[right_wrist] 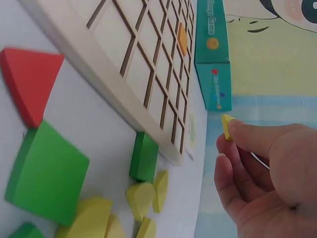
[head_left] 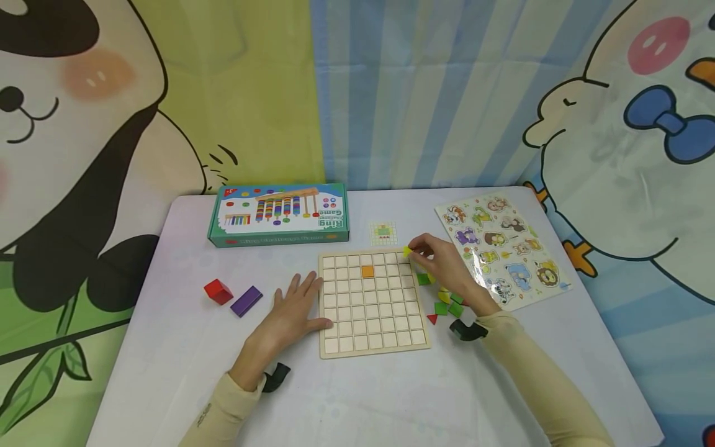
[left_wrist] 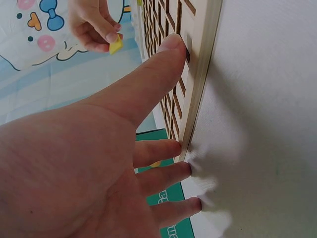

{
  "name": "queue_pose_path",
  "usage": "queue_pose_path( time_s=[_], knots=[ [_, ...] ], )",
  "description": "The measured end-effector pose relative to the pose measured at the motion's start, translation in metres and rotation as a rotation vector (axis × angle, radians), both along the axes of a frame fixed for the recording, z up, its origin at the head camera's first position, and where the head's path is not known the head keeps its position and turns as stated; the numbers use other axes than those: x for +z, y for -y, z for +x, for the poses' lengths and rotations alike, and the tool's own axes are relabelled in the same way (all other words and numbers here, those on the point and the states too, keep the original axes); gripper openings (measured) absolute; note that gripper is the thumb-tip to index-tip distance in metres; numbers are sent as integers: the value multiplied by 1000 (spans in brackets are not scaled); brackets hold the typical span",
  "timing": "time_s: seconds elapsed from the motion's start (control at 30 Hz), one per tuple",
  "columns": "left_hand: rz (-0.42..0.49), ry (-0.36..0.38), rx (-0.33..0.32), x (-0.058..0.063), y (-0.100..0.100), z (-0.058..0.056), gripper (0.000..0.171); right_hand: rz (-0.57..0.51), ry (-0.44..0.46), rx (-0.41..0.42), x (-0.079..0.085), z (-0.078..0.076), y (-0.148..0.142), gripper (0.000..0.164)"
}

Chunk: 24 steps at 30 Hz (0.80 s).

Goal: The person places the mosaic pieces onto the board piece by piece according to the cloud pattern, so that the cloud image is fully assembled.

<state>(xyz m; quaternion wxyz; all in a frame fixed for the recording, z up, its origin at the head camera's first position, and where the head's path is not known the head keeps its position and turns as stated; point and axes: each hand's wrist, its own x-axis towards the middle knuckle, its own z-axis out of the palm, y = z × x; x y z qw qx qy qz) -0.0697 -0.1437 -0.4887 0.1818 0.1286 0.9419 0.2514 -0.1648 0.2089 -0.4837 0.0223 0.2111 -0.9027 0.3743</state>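
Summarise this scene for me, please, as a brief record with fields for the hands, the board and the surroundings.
Left hand: at the left edge of the wooden grid board, thumb over it
Right hand: pinches a yellow piece
On board: one orange square
Right of board: green pieces, yellow pieces, red triangle
Left of board: red block, purple block
Beyond board: game box, pattern card
Far right: animal sheet

Grid board (head_left: 368,313): pale wood, smooth, matt. Yellow piece (right_wrist: 227,128), green block (right_wrist: 47,176) and red wedge (right_wrist: 32,84): smooth, low sheen; wood or plastic not determinable. Box (head_left: 279,214): smooth printed card. Sticker sheet (head_left: 503,248): glossy, light-reflecting. Counter (head_left: 413,397): matt, cloth-like surface. Backdrop (head_left: 402,93): printed cloth, lightly creased. Sleeve (head_left: 547,379): matt cloth.
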Motion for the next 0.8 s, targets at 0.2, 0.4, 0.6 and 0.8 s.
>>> queue_pose_path(
  time_s=[0.2, 0.4, 0.6, 0.8],
  knots=[
    [1, 6, -1, 1, 0, 1, 101, -26, 75, 29, -3, 2, 16, 19],
    [0, 0, -1, 0, 0, 0, 101, -12, 131, 36, -5, 6, 37, 18],
    [0, -5, -1, 0, -1, 1, 102, 26, 127, 43, -13, 10, 51, 17],
    [6, -5, -4, 2, 0, 0, 101, 48, 90, 47, -19, 12, 56, 17]
  ],
)
